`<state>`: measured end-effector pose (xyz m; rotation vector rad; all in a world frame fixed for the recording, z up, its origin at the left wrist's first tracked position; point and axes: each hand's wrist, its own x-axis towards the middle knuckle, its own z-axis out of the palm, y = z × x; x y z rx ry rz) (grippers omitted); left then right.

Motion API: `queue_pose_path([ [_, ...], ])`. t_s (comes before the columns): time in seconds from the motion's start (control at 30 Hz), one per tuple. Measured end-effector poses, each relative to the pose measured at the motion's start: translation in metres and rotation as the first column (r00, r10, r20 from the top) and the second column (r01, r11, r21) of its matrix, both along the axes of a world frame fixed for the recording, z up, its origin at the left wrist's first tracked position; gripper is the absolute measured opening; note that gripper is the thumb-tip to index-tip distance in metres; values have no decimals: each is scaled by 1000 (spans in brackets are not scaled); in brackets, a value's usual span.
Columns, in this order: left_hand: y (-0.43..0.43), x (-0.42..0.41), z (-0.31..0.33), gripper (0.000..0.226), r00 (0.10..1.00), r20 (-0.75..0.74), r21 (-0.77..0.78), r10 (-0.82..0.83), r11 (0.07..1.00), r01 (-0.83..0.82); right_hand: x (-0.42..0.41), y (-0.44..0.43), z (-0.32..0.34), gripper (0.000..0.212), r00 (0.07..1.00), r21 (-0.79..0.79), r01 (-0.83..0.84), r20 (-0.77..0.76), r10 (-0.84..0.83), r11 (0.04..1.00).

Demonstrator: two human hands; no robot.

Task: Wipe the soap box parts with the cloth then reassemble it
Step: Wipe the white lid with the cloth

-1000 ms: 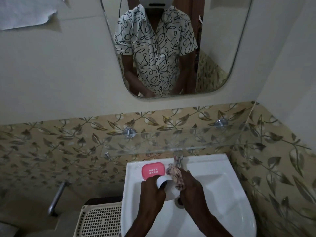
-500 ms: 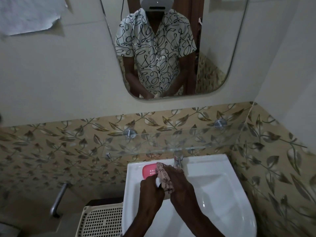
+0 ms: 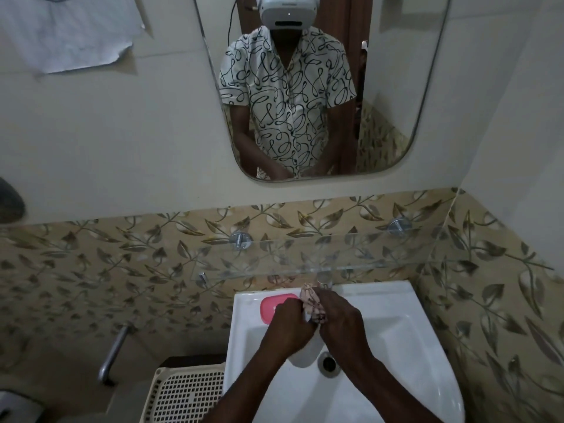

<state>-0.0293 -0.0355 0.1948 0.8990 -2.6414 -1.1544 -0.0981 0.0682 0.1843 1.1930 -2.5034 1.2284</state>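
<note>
Over the white sink [image 3: 406, 303], my left hand [image 3: 291, 326] grips a white soap box part [image 3: 305, 355], which shows mostly below my hands. My right hand [image 3: 341, 322] clutches a crumpled patterned cloth [image 3: 311, 302] and presses it against the top of that white part. The pink soap box part [image 3: 270, 306] lies flat on the sink's back left ledge, partly hidden behind my left hand.
The tap [image 3: 323, 282] stands just behind the cloth, under a glass shelf [image 3: 351, 254]. The drain [image 3: 329, 363] lies below my hands. A cream plastic basket [image 3: 186, 392] sits left of the sink, beside a metal pipe [image 3: 111, 355]. A mirror [image 3: 305, 87] hangs above.
Both hands have risen toward the tap. The cloth has slid to the left across the white part and now covers its top end; my left hand hides more of the pink part.
</note>
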Motion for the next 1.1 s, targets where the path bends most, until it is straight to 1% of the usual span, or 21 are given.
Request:
queue_pose_path([
  [0.07,7,-2,-5,17,988,-127,-78,84,992,-95,4,-3,-1,45,998,-15,-19,-57,18,1000],
  [0.1,7,1,-10,16,972,-194,-108,137,981,-160,4,-3,-5,39,999,-27,0,-40,-1,1000],
  [0.13,8,4,-13,14,947,-262,-144,187,963,-229,4,-2,-9,33,998,-37,61,33,-60,997],
  [0.17,9,6,-14,14,922,-313,-151,228,946,-286,4,-1,-11,30,979,-15,115,169,-111,993],
  [0.2,6,10,-15,16,914,-319,-166,250,935,-313,8,0,-13,31,948,25,155,279,-156,988],
  [0.23,11,7,-16,18,911,-320,-154,260,935,-320,12,1,-15,33,939,33,176,294,-178,984],
  [0.27,14,4,-18,19,923,-291,-138,251,944,-300,16,0,-13,36,958,13,170,233,-168,985],
  [0.33,33,3,-13,21,969,-164,-179,187,960,-216,25,-3,-2,42,999,-30,48,26,-47,998],
  [0.37,38,5,-15,21,962,-202,-218,186,949,-229,27,-5,0,45,995,-21,-9,-96,7,1000],
  [0.4,37,7,-14,18,948,-254,-160,190,959,-235,25,-8,1,50,983,-7,-38,-179,37,999],
  [0.43,31,9,-17,15,921,-343,-97,187,968,-233,23,-10,3,54,985,4,-49,-163,49,999],
  [0.5,23,14,-18,14,885,-362,-57,293,940,-335,18,-12,2,42,999,-20,40,21,-40,999],
  [0.53,19,19,-20,13,877,-349,-53,330,928,-370,18,-12,-2,33,980,-31,124,159,-117,992],
  [0.57,23,17,-22,11,852,-368,-40,372,910,-414,18,-12,-5,28,940,-8,202,284,-191,979],
  [0.63,27,18,-28,11,808,-379,23,451,877,-479,19,-11,-9,26,858,47,275,438,-267,960],
  [0.8,23,13,-29,10,641,-402,219,654,748,-626,39,-14,-24,31,739,147,316,581,-341,937],
  [0.87,12,8,-29,13,615,-387,292,687,724,-625,48,-13,-29,33,659,159,356,656,-368,921],
  [0.93,9,6,-28,13,614,-335,414,715,696,-586,45,-14,-29,30,578,109,423,732,-361,899],
  [1.0,8,5,-28,30,652,-285,462,702,697,-549,44,-16,-28,27,531,88,478,764,-367,874],
  [1.07,13,6,-25,59,687,-289,413,667,734,-539,45,-18,-22,24,568,95,498,716,-407,862],
  [1.1,20,6,-19,72,680,-326,369,657,751,-548,45,-17,-19,23,584,84,512,696,-418,855],
])
